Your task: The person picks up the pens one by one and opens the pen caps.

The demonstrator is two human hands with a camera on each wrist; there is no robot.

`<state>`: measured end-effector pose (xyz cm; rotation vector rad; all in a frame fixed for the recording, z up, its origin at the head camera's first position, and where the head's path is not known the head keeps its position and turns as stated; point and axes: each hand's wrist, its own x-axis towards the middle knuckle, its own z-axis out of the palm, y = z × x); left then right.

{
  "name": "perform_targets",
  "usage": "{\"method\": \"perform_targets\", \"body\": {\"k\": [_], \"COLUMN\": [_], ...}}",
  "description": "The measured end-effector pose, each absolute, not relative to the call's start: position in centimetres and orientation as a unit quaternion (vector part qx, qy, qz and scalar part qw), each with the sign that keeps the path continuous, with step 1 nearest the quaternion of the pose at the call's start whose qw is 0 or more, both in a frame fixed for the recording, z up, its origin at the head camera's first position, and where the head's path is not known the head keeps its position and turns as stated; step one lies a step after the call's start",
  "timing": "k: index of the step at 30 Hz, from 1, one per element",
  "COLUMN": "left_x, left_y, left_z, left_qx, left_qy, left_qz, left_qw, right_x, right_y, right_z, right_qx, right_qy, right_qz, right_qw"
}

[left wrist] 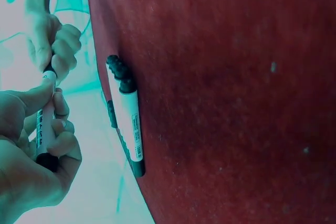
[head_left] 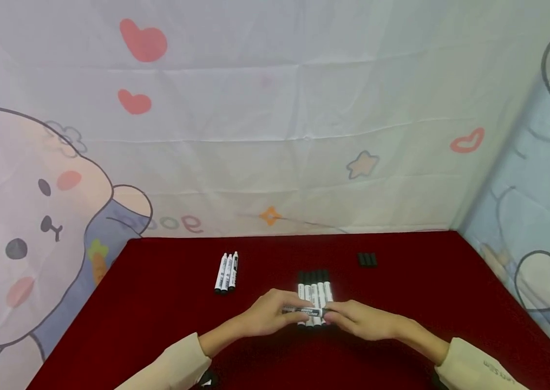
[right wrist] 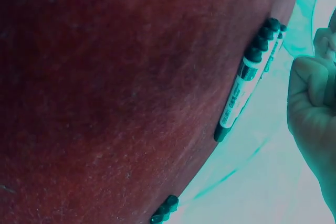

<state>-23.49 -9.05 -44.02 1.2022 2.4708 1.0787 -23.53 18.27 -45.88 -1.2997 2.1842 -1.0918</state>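
Note:
Above the red table, my left hand grips a white whiteboard marker by its barrel. The marker lies crosswise, and in the left wrist view its printed barrel runs through the curled fingers. My right hand pinches the black cap at the other end. Whether the cap sits fully on cannot be told. Beneath both hands lies a row of several capped markers, side by side with caps facing away. In the right wrist view the right hand is partly cut off.
Three uncapped markers lie together at the left, tips away. Three loose black caps sit in a row at the back right. Red cloth covers the table, and a printed curtain hangs behind it.

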Motion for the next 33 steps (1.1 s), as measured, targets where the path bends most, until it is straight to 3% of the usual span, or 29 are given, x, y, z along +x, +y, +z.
{"method": "perform_targets", "body": {"k": [8, 16, 19, 22, 29, 33], "left_x": [-23.5, -23.2, -23.3, -23.3, -23.0, -22.9], "left_y": [-9.7, -10.3, -10.4, -10.3, -9.7, -9.6], "left_z": [-43.8, -43.8, -43.7, -43.7, -44.1, -43.9], "left_qx": [0.415, 0.308, 0.288, 0.311, 0.415, 0.432], "left_qy": [0.799, 0.778, 0.778, 0.789, 0.806, 0.816], "left_qz": [0.408, 0.473, 0.479, 0.469, 0.415, 0.382], "left_qw": [0.154, 0.276, 0.288, 0.247, 0.083, 0.035], "right_x": [-22.9, -22.3, -22.3, -22.2, -22.4, -22.6], "right_y": [17.5, 17.0, 16.9, 17.0, 17.7, 17.7], "right_z": [-46.2, -46.0, -45.9, -45.7, -45.6, -45.6], "right_qx": [-0.498, -0.489, -0.492, -0.48, -0.426, -0.411], "right_qy": [0.788, 0.821, 0.828, 0.832, 0.811, 0.793], "right_qz": [-0.347, -0.287, -0.268, -0.274, -0.371, -0.412], "right_qw": [0.103, 0.059, 0.03, 0.049, 0.153, 0.181]}}
